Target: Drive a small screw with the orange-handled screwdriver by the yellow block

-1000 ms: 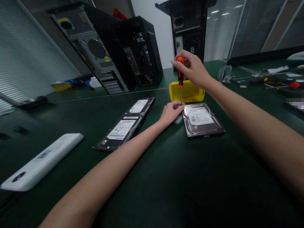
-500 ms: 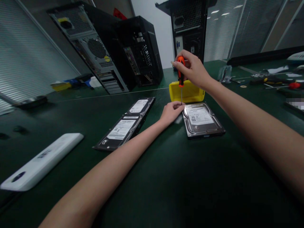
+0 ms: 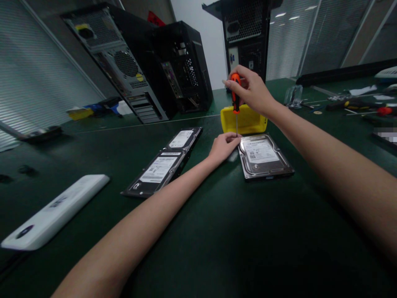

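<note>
Upright in the fist of my right hand (image 3: 249,89) is a screwdriver (image 3: 236,93) with an orange and black handle. Its thin shaft points straight down to the far left corner of a hard drive (image 3: 260,151), which lies flat, label up. My left hand (image 3: 223,147) is closed at that same corner, thumb against the drive's edge and fingers around the spot where the tip comes down. The fingers partly hide the tip, and any screw under it cannot be made out. Just behind the drive stands a yellow tray (image 3: 245,120).
Two more hard drives (image 3: 159,167) lie end to end left of my forearm. A white power strip (image 3: 58,211) is at the left. Computer cases (image 3: 124,62) stand at the back. Pliers (image 3: 353,105) and other tools lie at the right, near a clear plastic piece (image 3: 293,96).
</note>
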The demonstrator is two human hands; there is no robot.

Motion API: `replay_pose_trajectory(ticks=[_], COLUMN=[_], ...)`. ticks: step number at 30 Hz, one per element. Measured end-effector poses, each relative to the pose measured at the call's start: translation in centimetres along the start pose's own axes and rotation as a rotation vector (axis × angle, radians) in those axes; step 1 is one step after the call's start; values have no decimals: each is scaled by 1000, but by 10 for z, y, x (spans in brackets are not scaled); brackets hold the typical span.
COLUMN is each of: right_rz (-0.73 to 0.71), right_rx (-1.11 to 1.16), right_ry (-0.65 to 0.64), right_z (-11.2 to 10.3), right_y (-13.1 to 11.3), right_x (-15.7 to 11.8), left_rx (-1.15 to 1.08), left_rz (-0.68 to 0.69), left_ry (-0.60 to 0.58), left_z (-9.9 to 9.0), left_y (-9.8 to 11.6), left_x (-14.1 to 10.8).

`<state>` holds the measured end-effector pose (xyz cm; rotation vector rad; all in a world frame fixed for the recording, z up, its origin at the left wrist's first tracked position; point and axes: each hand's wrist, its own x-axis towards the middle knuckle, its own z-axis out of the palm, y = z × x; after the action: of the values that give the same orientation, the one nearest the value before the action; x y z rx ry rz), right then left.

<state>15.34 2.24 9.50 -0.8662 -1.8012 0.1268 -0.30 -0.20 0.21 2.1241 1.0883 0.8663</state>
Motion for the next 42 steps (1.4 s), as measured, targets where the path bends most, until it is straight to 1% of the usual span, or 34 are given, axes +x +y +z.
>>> replay_pose_trajectory(ticks=[7, 13, 22, 26, 29, 33, 42], right_rz=[-5, -19, -118, -99, -100, -100, -89], right_rx=[8, -48, -179, -183, -177, -208, -231], right_ry=[1, 21, 41, 14, 32, 63, 58], right_z=[-1, -2, 1, 0, -2, -4, -5], right_y=[-3, -1, -2, -2, -1, -1, -3], right_x=[-2, -1, -4, -3, -1, 0, 0], left_rx=[8, 14, 26, 8, 5, 8, 22], left_rz=[4, 6, -5, 20, 29, 27, -5], left_ry=[4, 4, 9, 10, 11, 3, 9], left_z=[0, 0, 1, 1, 1, 1, 0], left_y=[0, -1, -2, -4, -5, -5, 0], left_x=[0, 0, 2, 2, 2, 2, 0])
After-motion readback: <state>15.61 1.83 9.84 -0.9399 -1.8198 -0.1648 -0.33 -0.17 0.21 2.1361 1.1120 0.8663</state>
